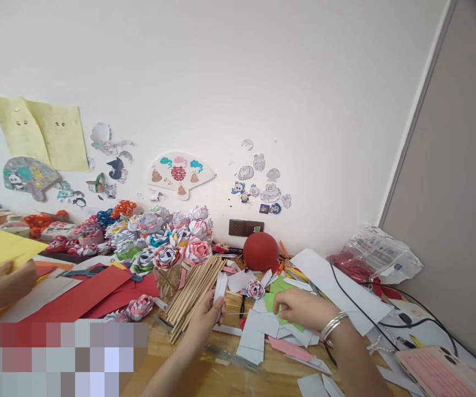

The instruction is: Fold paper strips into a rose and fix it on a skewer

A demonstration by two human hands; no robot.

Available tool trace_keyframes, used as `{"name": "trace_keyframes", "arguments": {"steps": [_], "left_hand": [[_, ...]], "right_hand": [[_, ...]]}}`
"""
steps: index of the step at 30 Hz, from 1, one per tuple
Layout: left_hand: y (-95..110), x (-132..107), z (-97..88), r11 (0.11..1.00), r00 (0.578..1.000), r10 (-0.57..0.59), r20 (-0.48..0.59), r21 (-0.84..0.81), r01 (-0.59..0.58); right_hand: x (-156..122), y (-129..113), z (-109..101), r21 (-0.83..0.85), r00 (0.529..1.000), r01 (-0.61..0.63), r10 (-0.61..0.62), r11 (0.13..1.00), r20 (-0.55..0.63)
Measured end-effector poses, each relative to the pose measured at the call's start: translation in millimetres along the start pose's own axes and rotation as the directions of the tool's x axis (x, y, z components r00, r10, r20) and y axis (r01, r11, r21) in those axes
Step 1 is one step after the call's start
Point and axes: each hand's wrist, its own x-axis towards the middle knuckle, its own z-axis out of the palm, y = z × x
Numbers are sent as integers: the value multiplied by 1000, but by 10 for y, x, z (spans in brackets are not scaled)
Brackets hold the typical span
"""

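My left hand [208, 313] is closed around a narrow white folded paper strip [221, 288], which stands up from between thumb and fingers. Over green paper [278, 288] and loose white paper pieces [251, 333], my right hand [298, 304] is bent down with its fingers pinched together. What they grip, if anything, is too small to make out. A thin pale line stretches across the gap beside my left hand. Just beyond lies a rolled paper rose [255, 289]. Thin wooden sticks [192, 292] lie in a pile left of my left hand.
Another person's hand [18, 281] holds yellow paper [1, 253] at the left, near red paper sheets [80, 295]. Many paper roses [163, 231] are heaped by the wall. A red balloon-like ball [261, 251], black cables [356, 298] and a pink phone [444, 370] lie around my right side.
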Motion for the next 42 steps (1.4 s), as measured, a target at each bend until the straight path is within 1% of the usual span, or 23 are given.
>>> {"name": "trace_keyframes", "arguments": {"steps": [2, 4, 6, 8, 10, 12, 13, 14, 16, 18, 20, 22, 28, 34, 36, 39, 40, 42], "left_hand": [[16, -10, 5, 1000, 1000, -3, 13, -14, 3], [55, -4, -15, 1000, 1000, -9, 13, -29, 9], [112, 3, -43, 998, 1000, -22, 12, -51, 23], [175, -9, -50, 996, 998, -46, 32, -75, 49], [226, -48, -15, 992, 994, -78, 82, -94, 86], [258, -112, 55, 987, 983, -108, 149, -103, 124], [269, -149, 97, 985, 976, -119, 182, -104, 139], [279, -186, 139, 983, 969, -125, 213, -105, 150], [304, -257, 210, 980, 951, -131, 279, -107, 167], [340, -315, 255, 980, 932, -128, 338, -103, 172], [383, -355, 275, 982, 921, -123, 369, -91, 168], [421, -376, 279, 984, 919, -121, 374, -74, 160], [473, -383, 277, 989, 901, -106, 421, -47, 138], [502, -398, 297, 994, 921, -108, 375, 17, 109], [474, -388, 307, 994, 920, -105, 379, 18, 106], [381, -352, 322, 992, 924, -123, 362, 65, 106], [341, -340, 324, 991, 930, -125, 346, 90, 99], [260, -324, 319, 984, 954, -100, 283, 170, 53]], "right_hand": [[76, -56, 70, 21, 999, 40, -40, 999, 5], [118, -25, 82, 59, 997, 71, -71, 996, -5], [127, 71, 44, 101, 996, 75, -70, 992, -50], [125, 160, -8, 147, 991, 59, -39, 987, -130], [143, 172, -22, 198, 977, 54, -11, 979, -211], [196, 89, 27, 254, 964, 73, -4, 964, -264], [233, 22, 74, 284, 962, 93, -14, 954, -271], [274, -52, 130, 335, 963, 126, -34, 934, -268], [348, -192, 246, 554, 959, 219, -73, 803, -274], [394, -291, 337, 683, 958, 267, -109, 680, -266], [409, -339, 388, 743, 958, 280, -130, 608, -254], [404, -352, 408, 766, 958, 281, -128, 577, -255], [389, -374, 406, 745, 953, 285, -98, 603, -286], [364, -459, 383, 699, 954, 256, -55, 667, -296], [365, -477, 391, 672, 950, 241, -29, 700, -310], [390, -492, 431, 641, 933, 219, 34, 736, -358], [403, -493, 449, 634, 925, 211, 58, 744, -376], [434, -491, 484, 621, 907, 192, 105, 760, -408]]}}
